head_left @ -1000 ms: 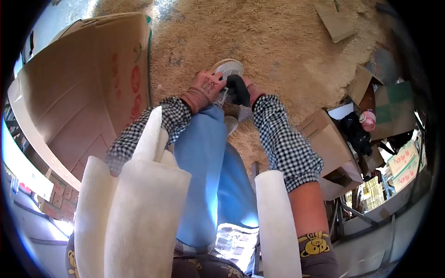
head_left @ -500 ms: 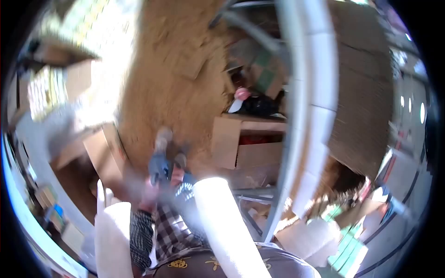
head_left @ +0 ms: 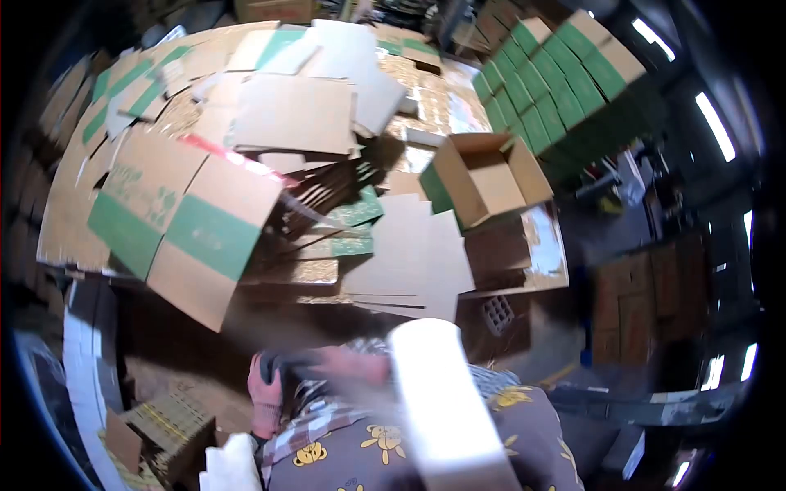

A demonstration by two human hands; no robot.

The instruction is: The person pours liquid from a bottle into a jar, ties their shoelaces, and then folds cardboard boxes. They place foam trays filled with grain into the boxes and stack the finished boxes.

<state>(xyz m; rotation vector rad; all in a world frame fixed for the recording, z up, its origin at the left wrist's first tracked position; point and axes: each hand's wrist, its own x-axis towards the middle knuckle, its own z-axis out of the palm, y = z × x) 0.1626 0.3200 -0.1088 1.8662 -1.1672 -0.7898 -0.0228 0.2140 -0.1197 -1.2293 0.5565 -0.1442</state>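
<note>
My left hand (head_left: 266, 397), in a pink glove with dark patches, is raised in front of my apron (head_left: 368, 446). Its fingers look curled, but what lies in them, if anything, cannot be made out. My right hand (head_left: 352, 365), also in a pink glove, reaches across toward it and is smeared by motion. A dark blurred shape lies where the two hands meet; it may be the dark part of a glove. A white tube-like shape (head_left: 446, 393) crosses the lower middle, and a smaller white shape (head_left: 231, 465) shows at lower left.
Ahead stands a table (head_left: 61, 237) heaped with flat cardboard sheets (head_left: 295, 114). A green-and-brown carton (head_left: 192, 221) overhangs its near edge. An open box (head_left: 491, 176) sits at its right side. Green cartons (head_left: 536, 90) are stacked behind; a box with packed contents (head_left: 168, 421) stands lower left.
My view has swung from the floor and boxes below up to the cardboard-covered table. Both hands have stayed close together before my body.
</note>
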